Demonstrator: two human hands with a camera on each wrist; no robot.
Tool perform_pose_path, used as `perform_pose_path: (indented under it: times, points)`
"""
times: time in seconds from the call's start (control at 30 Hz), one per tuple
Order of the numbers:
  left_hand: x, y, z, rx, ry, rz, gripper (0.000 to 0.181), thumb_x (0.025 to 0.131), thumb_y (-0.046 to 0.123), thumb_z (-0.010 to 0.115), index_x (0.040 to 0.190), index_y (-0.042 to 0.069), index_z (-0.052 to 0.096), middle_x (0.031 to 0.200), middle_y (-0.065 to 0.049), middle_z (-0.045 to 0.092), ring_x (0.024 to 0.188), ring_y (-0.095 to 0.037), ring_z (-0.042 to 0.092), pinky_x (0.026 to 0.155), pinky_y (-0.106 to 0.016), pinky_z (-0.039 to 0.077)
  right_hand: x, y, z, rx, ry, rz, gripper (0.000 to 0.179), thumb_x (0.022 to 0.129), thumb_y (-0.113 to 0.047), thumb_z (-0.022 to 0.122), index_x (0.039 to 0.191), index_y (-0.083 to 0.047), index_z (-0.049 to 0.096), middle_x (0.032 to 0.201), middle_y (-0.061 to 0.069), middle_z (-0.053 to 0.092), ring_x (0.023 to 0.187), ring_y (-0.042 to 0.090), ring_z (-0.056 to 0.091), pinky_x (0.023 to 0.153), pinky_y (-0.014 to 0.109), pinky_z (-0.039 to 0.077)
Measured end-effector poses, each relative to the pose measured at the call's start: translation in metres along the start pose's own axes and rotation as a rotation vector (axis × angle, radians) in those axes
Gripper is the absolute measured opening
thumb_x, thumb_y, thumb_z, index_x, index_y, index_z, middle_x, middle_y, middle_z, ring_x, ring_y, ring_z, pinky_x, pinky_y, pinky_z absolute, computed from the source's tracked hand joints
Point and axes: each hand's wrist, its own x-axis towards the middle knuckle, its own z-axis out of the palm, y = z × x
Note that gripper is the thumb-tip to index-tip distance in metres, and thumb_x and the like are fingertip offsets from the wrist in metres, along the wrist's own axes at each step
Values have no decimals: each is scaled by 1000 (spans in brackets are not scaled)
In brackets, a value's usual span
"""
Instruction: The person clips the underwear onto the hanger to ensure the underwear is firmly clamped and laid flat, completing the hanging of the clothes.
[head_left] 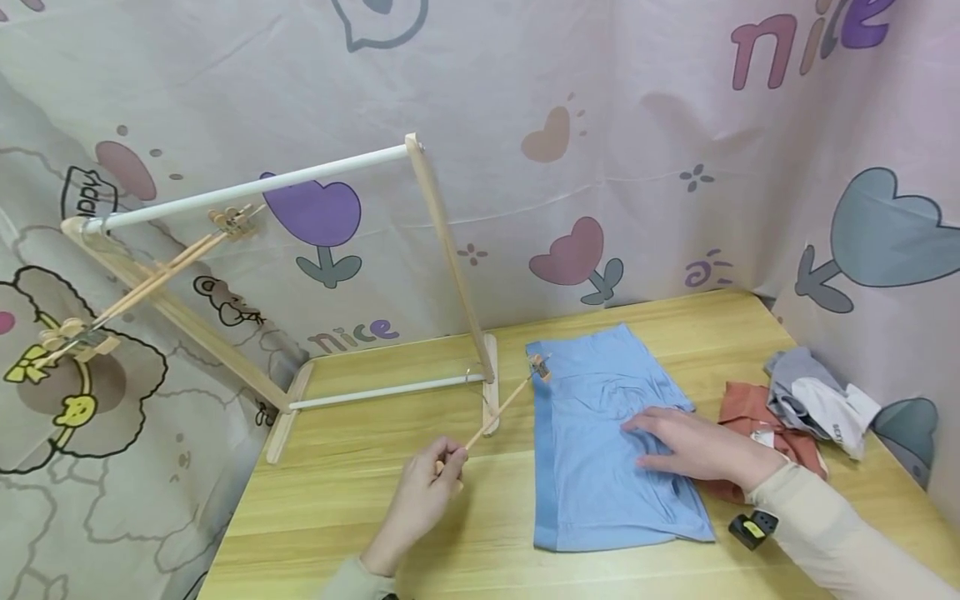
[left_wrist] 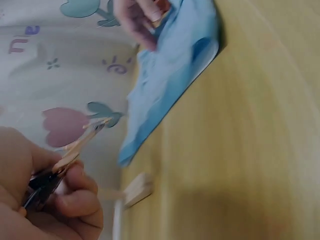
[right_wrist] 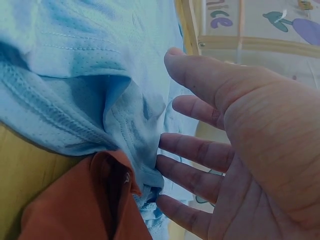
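Note:
Low over the table, my left hand (head_left: 422,492) grips a slim wooden clip hanger (head_left: 498,415). One of the hanger's clips points away, overlapping the corner of the blue boxer briefs in the head view; the other end is partly hidden by my fingers. The blue boxer briefs (head_left: 581,467) lie spread out, waistband to the left, with soft wrinkles. My right hand (head_left: 690,446) is over their right side, fingers spread and relaxed. In the right wrist view, its fingertips (right_wrist: 167,142) are right at the blue fabric, beside a lifted leg opening.
A wooden rack (head_left: 450,242) with white bars stands at the left, another clip hanger (head_left: 153,279) hanging from its top bar. Right of the briefs lie a rust-red garment (head_left: 738,404) and a grey-and-white garment (head_left: 806,387). A printed curtain (head_left: 480,75) backs the table.

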Motion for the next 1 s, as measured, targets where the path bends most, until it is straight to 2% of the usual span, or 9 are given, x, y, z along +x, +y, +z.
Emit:
perform_pose_path:
  times: [0.2,0.33,0.43,0.53,0.67,0.77,0.87,1.0]
  points:
    - [6,-7,29,-48,9,-42,23,110,18,59,102,-1,68,80,-6,66,61,-3,55,57,-20,45,0,-9,2,-57,36,-35,44,97,-38,79,133,-13,73,133,9,71,126,36,67,103,60,55]
    - [5,-5,44,-123,-7,-87,24,113,18,54,109,-3,65,85,-7,62,64,-5,51,56,-20,42,3,-27,12,-62,64,-147,31,97,-35,80,121,-16,77,117,-1,73,109,21,71,93,46,61]
    - [5,-2,54,-190,-51,-131,28,115,21,48,115,-5,60,86,-4,56,67,-8,48,58,-20,39,6,-41,25,-5,34,-243,21,97,-34,80,111,-19,78,104,-8,69,95,7,66,84,34,60]
    - [6,0,64,-222,-101,-167,31,117,25,43,120,-4,55,86,-2,52,68,-12,46,59,-23,39,7,-52,38,49,-33,-284,16,98,-36,79,106,-23,75,96,-12,62,85,-3,55,74,24,54]
    - [7,0,72,-162,-128,-167,28,117,27,42,120,1,52,91,-5,55,79,-17,53,72,-31,45,6,-60,50,75,-80,-279,17,96,-37,81,102,-25,69,90,-14,56,76,-5,44,67,19,46]
    - [8,-1,76,-105,-163,-141,25,117,27,42,120,3,49,99,-9,59,88,-21,56,80,-38,47,4,-61,53,100,-100,-258,20,93,-35,83,100,-25,67,88,-15,56,75,-5,44,66,19,45]
    - [9,-3,76,-60,-194,-108,24,116,27,43,120,4,48,103,-11,62,92,-23,58,80,-40,48,2,-62,53,132,-130,-241,23,92,-33,85,101,-24,66,85,-15,55,73,-5,45,64,19,44]
    - [8,-4,74,-14,-220,-89,23,114,27,50,121,6,52,90,-5,61,82,-15,56,73,-32,47,-1,-62,53,155,-154,-230,25,91,-32,86,102,-24,66,78,-15,51,69,-4,42,62,19,42]
